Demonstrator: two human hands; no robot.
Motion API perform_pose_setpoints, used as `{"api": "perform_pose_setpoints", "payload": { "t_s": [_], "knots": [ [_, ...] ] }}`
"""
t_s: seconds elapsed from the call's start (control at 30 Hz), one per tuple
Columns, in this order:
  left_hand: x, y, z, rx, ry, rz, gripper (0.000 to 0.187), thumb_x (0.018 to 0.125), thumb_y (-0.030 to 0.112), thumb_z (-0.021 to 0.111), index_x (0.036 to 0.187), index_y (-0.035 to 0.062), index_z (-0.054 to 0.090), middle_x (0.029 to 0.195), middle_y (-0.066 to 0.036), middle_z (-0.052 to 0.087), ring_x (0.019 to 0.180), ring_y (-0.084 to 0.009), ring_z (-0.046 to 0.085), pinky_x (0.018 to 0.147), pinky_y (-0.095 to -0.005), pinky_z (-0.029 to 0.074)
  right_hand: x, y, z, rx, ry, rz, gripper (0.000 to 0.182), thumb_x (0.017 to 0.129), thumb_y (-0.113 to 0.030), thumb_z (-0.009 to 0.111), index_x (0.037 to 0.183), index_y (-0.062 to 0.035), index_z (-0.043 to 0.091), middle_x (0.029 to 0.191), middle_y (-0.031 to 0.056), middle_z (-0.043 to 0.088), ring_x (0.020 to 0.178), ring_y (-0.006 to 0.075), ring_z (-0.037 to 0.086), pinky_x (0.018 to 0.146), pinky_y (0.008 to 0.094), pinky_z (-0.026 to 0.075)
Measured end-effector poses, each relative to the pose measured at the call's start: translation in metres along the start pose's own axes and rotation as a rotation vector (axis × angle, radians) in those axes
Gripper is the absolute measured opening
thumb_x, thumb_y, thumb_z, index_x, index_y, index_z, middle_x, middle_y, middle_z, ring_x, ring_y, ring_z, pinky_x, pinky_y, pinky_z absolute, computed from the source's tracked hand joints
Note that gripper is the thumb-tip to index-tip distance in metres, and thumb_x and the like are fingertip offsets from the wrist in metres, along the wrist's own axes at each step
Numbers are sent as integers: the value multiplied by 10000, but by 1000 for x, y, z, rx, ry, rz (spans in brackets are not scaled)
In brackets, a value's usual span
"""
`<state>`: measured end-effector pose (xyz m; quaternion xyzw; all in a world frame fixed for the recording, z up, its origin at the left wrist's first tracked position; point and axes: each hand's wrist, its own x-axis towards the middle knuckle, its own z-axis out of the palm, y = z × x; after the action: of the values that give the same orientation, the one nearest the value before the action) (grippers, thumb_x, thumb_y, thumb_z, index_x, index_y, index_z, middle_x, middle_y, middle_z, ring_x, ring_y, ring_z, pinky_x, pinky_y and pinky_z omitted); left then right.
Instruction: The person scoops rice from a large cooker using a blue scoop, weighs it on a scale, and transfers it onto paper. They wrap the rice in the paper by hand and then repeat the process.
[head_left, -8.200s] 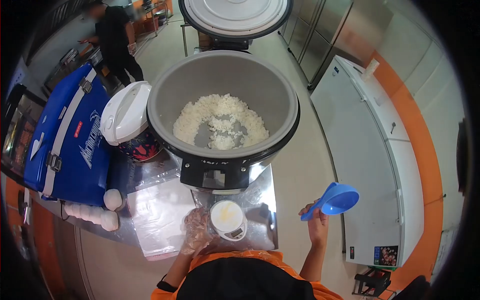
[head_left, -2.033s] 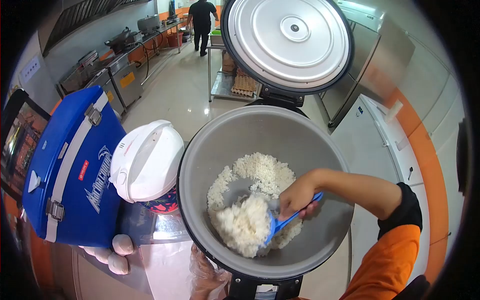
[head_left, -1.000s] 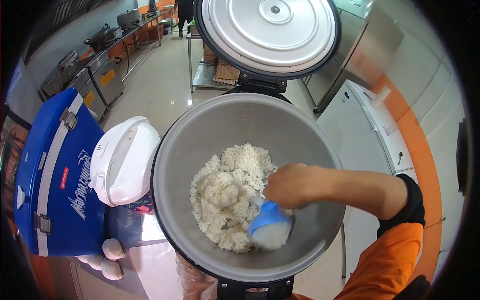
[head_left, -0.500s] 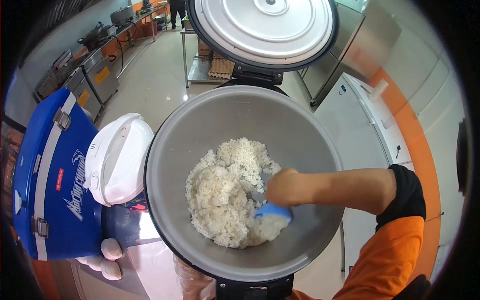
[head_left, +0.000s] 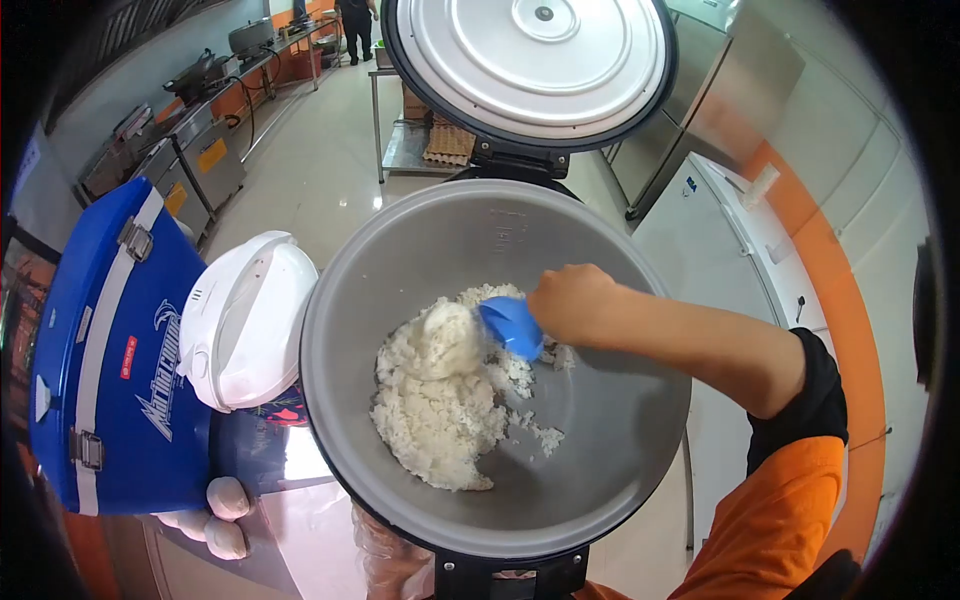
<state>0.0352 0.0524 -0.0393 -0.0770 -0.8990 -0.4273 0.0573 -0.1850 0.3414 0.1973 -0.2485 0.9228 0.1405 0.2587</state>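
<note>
Inside the large grey inner pot (head_left: 620, 440) of a rice cooker, my right hand (head_left: 572, 302) is closed around a blue scoop (head_left: 512, 325). A clump of rice is at the scoop's left side, over the heap of cooked white rice (head_left: 435, 430). Loose grains lie on the pot floor to the right of the heap. What looks like my left hand (head_left: 385, 560), in a clear plastic glove, shows partly below the pot's lower left rim; its fingers are hidden. The cooker's round lid (head_left: 535, 60) stands raised behind the pot.
To the left are a smaller white rice cooker (head_left: 250, 320) and a blue cooler box (head_left: 120, 380). Several pale round bundles (head_left: 227, 520) sit by the cooler. A white chest freezer (head_left: 700, 240) stands at right. Far back, a person (head_left: 355, 25) stands near a counter.
My right hand and the scoop have moved up and left, from the heap's lower right to its upper part. Rice at the lower right has been shifted, baring more pot floor.
</note>
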Motion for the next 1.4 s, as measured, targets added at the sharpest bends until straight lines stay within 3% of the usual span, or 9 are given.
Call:
{"api": "perform_pose_setpoints", "payload": {
  "t_s": [0.1,0.27,0.53,0.73,0.83,0.93,1.0,1.17,1.4],
  "knots": [
    [-7,-20,5,94,33,170,1193,627,484,767,1464,25,52,1408,-235,302,1243,-451,379,1005,-517,335,15,-6,23,-185,18,226,265,758,-91,652,1015,-36,685,1006,146,682,953,295,671,734,383,556],
    [6,6,-5,-58,-116,-38,1284,646,711,649,1480,30,-49,1473,-256,220,1309,-463,311,1070,-500,271,18,-14,38,-15,24,58,194,765,-87,647,945,-36,699,978,142,683,919,308,675,760,407,555],
    [8,-2,-4,63,-27,131,1223,643,738,641,1453,5,93,1367,-262,344,1192,-459,414,981,-526,350,30,-61,50,141,-48,-308,189,842,-128,546,871,19,661,851,204,660,848,348,662,716,434,533],
    [21,16,-8,62,59,157,1200,625,639,728,1449,24,108,1332,-262,379,1153,-477,434,939,-535,388,21,-37,57,376,-397,-309,326,938,-228,486,847,36,654,775,222,646,734,355,644,651,422,508],
    [22,17,-9,86,61,173,1165,621,576,761,1434,27,132,1325,-266,385,1145,-487,437,934,-543,393,-6,-19,30,708,-767,-258,369,947,-259,474,865,55,650,757,241,642,691,355,630,666,421,496],
    [13,14,-6,79,63,151,1135,619,556,767,1417,26,159,1330,-267,382,1163,-494,426,947,-551,385,-22,-14,14,968,-467,31,394,949,-267,471,868,74,650,721,249,640,648,351,637,635,435,496],
    [15,17,-6,68,80,157,1122,621,561,765,1409,26,173,1333,-266,382,1178,-496,417,955,-554,379,-27,-21,0,366,-220,169,366,944,-243,478,869,67,658,678,232,635,596,343,638,559,436,494],
    [10,10,-3,69,55,51,1151,617,614,749,1408,9,173,1338,-268,376,1196,-494,406,983,-555,352,-32,-12,-16,288,-373,163,283,905,-198,525,885,48,664,668,225,635,707,337,667,609,430,506],
    [11,15,-11,-94,3,-70,1105,590,592,776,1366,8,248,1292,-217,432,1172,-427,454,977,-506,372,-31,-15,-8,10,-99,184,212,769,-129,621,929,-14,699,950,190,679,876,325,679,695,404,553]
  ]
}}
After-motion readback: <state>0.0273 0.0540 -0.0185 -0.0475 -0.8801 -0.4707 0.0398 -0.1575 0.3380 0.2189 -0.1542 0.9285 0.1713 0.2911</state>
